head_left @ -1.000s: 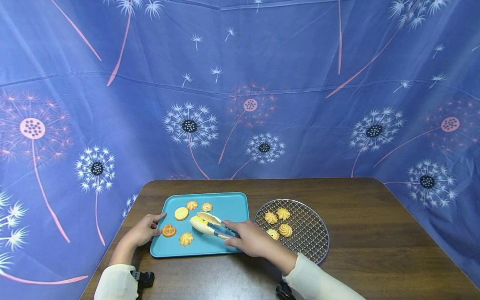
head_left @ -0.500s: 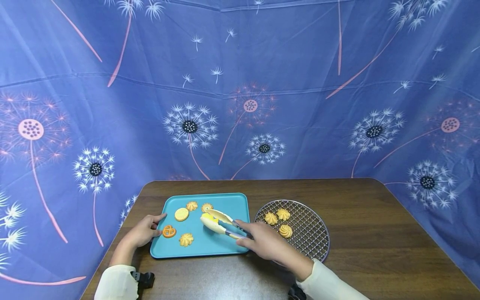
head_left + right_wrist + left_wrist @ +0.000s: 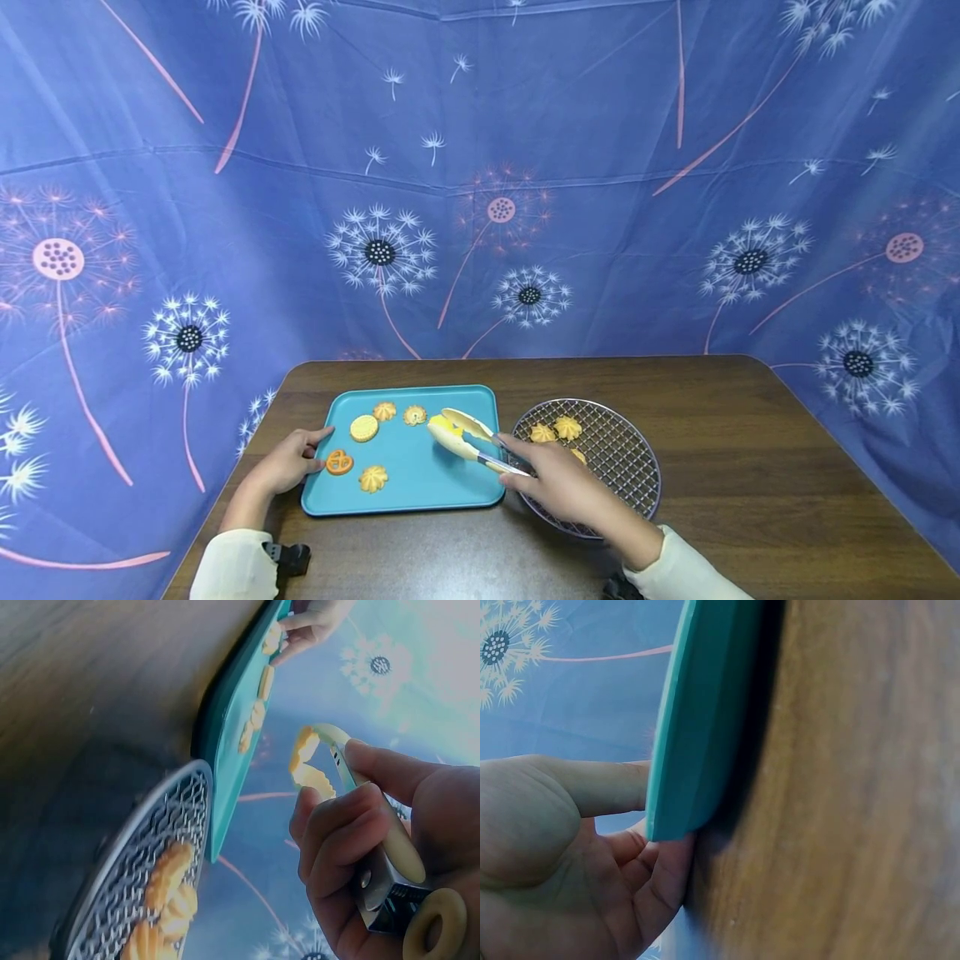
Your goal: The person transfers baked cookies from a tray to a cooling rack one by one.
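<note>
My left hand (image 3: 288, 461) grips the left edge of a teal tray (image 3: 408, 496), thumb at the rim and fingers at its underside in the left wrist view. On the tray lie a pretzel (image 3: 339, 462), a round biscuit (image 3: 363, 428) and several flower-shaped cookies (image 3: 372, 478). My right hand (image 3: 562, 483) holds tongs (image 3: 457, 446) with cream tips and metal arms. A yellow piece (image 3: 444, 423) shows between the tips, over the tray's right half. The right wrist view shows fingers curled round the tongs' handle (image 3: 401, 855).
A round wire rack (image 3: 626, 454) stands right of the tray, with several piped cookies (image 3: 567, 427) on it, partly covered by my right hand. Both sit on a brown wooden table (image 3: 742, 467). A blue cloth (image 3: 480, 108) with dandelion prints hangs behind and along the sides.
My right hand has carried the tongs and the yellow piece rightward across the tray, and the hand now overlaps the rack. The left hand stays at the tray's edge.
</note>
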Motion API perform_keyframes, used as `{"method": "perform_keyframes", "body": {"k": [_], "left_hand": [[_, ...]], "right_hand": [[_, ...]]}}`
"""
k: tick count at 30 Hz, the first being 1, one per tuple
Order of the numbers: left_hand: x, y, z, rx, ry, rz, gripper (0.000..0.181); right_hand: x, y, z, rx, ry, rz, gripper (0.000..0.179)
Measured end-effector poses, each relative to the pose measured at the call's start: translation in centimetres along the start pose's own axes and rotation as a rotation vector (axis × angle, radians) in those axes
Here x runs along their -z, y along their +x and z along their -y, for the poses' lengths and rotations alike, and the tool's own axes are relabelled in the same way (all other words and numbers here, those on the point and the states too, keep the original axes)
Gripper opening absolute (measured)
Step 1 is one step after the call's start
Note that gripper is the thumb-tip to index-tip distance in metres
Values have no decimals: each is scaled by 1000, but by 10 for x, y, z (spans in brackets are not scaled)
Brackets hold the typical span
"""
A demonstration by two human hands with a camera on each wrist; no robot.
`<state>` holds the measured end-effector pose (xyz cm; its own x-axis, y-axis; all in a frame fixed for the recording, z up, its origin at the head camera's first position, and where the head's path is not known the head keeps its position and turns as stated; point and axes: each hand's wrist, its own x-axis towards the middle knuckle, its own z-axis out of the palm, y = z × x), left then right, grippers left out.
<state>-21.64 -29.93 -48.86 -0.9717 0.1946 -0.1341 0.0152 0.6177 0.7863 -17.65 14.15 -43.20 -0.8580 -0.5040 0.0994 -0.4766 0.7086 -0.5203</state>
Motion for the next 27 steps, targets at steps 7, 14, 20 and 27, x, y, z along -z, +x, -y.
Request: {"method": "perform_keyframes", "body": {"k": [7, 14, 20, 27], "left_hand": [[0, 1, 1, 7, 0, 1, 63], [0, 1, 1, 9, 12, -2, 62], [0, 0, 0, 11, 12, -3, 62], [1, 0, 1, 4, 15, -6, 62]], "right_hand": [[9, -11, -13, -33, -15, -49, 62], [16, -25, -28, -81, -21, -94, 64], [25, -35, -41, -116, -16, -121, 63], [35, -47, -60, -95, -40, -172, 63]]}}
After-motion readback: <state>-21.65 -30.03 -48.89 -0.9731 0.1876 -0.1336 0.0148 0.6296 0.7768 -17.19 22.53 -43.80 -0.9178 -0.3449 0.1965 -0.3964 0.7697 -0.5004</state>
